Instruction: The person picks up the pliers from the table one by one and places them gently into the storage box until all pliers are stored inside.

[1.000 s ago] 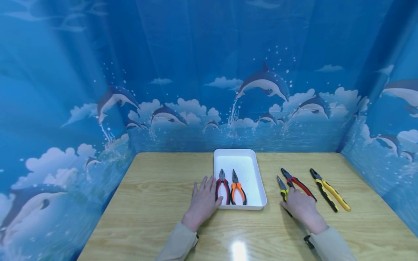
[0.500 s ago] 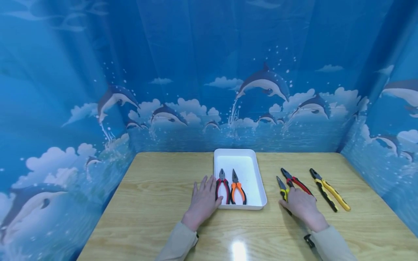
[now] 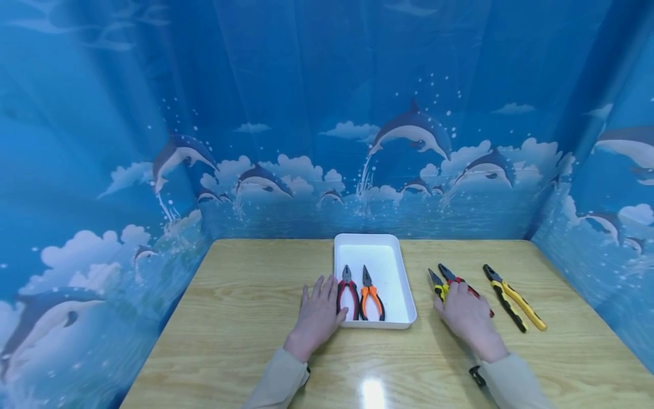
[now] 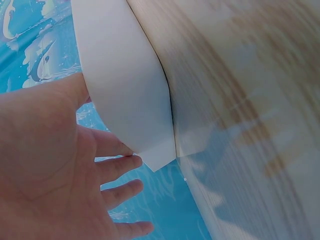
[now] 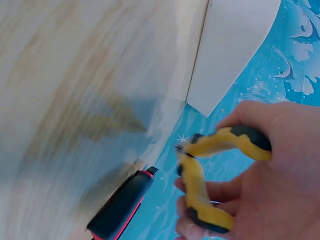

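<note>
A: Head view first, what are the hands doing?
B: The left hand (image 3: 318,316) lies flat with straight fingers, low in the middle, against the white tray (image 3: 392,247). The right hand (image 3: 464,315), lower right, covers the yellow pliers (image 3: 437,283).
A: And in the tray?
B: Red pliers (image 3: 347,295) and orange pliers (image 3: 372,296), side by side.
A: Left wrist view?
B: The palm is spread wide at lower left, beside the tray wall (image 4: 125,95).
A: Right wrist?
B: At lower right, curled fingers grip the yellow pliers' handles (image 5: 210,175); a red-and-black handle (image 5: 122,205) lies at the bottom edge.
</note>
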Action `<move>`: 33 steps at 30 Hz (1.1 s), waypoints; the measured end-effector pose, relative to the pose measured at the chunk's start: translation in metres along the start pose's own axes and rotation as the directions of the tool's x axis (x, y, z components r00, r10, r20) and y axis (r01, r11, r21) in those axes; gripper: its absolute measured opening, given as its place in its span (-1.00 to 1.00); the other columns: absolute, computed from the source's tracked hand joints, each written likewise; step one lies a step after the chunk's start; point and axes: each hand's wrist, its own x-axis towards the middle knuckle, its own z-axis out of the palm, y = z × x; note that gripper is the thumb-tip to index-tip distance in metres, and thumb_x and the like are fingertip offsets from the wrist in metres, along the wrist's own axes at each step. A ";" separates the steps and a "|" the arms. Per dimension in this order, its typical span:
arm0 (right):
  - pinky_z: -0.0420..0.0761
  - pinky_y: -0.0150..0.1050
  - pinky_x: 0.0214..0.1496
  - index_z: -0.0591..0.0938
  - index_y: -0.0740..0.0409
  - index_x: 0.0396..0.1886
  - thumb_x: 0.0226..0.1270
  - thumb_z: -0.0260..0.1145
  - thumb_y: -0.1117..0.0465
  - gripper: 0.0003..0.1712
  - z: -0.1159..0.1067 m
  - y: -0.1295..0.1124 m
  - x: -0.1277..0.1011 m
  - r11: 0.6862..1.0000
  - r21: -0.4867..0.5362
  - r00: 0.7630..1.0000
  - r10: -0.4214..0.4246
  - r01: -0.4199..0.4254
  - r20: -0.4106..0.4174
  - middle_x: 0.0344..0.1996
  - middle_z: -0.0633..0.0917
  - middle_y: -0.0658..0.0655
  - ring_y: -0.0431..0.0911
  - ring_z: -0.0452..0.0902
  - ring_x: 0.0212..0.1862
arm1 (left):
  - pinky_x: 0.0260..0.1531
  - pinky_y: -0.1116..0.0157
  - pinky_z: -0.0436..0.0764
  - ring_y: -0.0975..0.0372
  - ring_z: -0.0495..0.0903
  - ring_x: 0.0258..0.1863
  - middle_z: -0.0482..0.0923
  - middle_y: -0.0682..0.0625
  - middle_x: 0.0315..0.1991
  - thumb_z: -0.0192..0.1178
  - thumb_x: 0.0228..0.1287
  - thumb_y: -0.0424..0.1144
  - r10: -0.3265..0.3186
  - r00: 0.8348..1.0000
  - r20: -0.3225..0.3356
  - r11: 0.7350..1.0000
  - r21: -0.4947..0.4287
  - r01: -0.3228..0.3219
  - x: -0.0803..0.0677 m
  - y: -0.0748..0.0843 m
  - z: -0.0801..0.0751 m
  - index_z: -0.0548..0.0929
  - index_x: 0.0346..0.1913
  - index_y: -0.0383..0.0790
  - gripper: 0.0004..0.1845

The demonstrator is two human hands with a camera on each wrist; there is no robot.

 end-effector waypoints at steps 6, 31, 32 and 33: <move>0.40 -0.03 -0.46 0.43 0.46 -0.25 0.45 0.19 0.01 -0.51 -0.004 -0.012 -0.004 0.998 0.053 0.985 -0.013 0.022 -0.170 -0.37 0.50 0.35 0.03 0.37 -0.53 | 0.45 -0.27 0.16 -0.11 0.11 0.55 0.16 -0.18 0.56 0.07 0.50 0.18 -0.007 1.000 0.016 1.000 -0.001 0.007 0.000 0.001 -0.001 0.22 0.55 -0.30 -0.20; 0.29 -0.12 -0.45 0.45 0.39 -0.29 0.34 0.30 0.04 -0.56 -0.002 -0.038 -0.010 0.992 0.026 0.930 -0.110 0.127 -0.350 -0.39 0.48 0.31 0.13 0.34 -0.35 | 0.46 -0.26 0.15 -0.11 0.12 0.55 0.19 -0.18 0.55 0.09 0.49 0.16 -0.013 1.000 0.017 1.000 -0.006 0.013 0.001 0.002 -0.002 0.22 0.55 -0.30 -0.20; 0.28 -0.13 -0.45 0.44 0.38 -0.29 0.34 0.30 0.04 -0.57 -0.002 -0.039 -0.010 0.992 0.029 0.931 -0.108 0.126 -0.349 -0.39 0.48 0.30 0.12 0.33 -0.35 | 0.46 -0.26 0.15 -0.11 0.12 0.55 0.19 -0.18 0.55 0.09 0.49 0.17 -0.013 1.000 0.017 1.000 -0.006 0.013 0.001 0.002 -0.002 0.23 0.55 -0.30 -0.20; 0.27 -0.13 -0.45 0.44 0.38 -0.29 0.34 0.30 0.04 -0.57 -0.002 -0.040 -0.010 0.992 0.034 0.932 -0.105 0.125 -0.347 -0.40 0.47 0.29 0.11 0.32 -0.36 | 0.46 -0.26 0.15 -0.11 0.12 0.55 0.19 -0.18 0.55 0.09 0.49 0.17 -0.013 1.000 0.016 1.000 -0.006 0.013 0.001 0.001 -0.002 0.23 0.55 -0.30 -0.20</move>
